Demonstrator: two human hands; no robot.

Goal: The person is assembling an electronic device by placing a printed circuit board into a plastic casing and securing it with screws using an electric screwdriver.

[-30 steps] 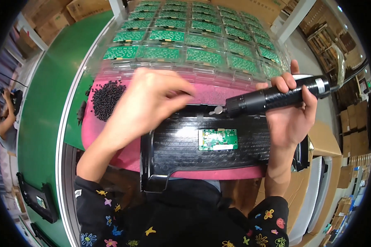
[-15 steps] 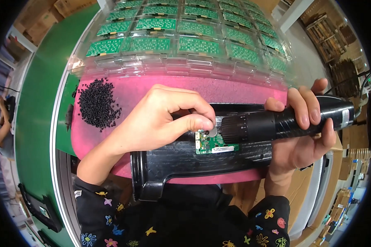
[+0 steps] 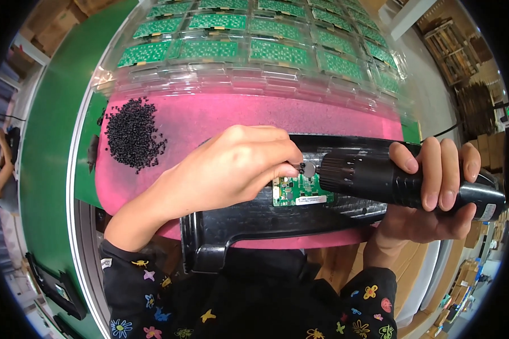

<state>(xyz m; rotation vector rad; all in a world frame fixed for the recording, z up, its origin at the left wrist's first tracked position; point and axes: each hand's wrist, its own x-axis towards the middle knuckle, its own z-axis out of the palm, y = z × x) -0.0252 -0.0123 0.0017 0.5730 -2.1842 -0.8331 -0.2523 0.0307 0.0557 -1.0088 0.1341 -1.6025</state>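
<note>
My right hand (image 3: 438,178) is wrapped round a black electric screwdriver (image 3: 373,179), held nearly level with its nose toward the left. At its bit end shows a round silver disc (image 3: 309,170). The thumb and forefinger of my left hand (image 3: 246,161) pinch a small black screw (image 3: 302,168) beside that disc. Just below them a green circuit board (image 3: 300,192) with a white label lies in a long black plastic housing (image 3: 266,226). My left fingers hide the board's upper left part.
A heap of small black screws (image 3: 133,135) lies on the pink mat (image 3: 192,124) at the left. Clear plastic trays (image 3: 220,79) with rows of green boards stand behind it. Another black housing (image 3: 56,288) lies at the lower left. A person's arm (image 3: 4,164) shows at the far left.
The screwdriver and my right hand have shifted right, and the silver disc has moved with them. My left hand has moved slightly right and up, still pinching; black screw now shows at its fingertips.
</note>
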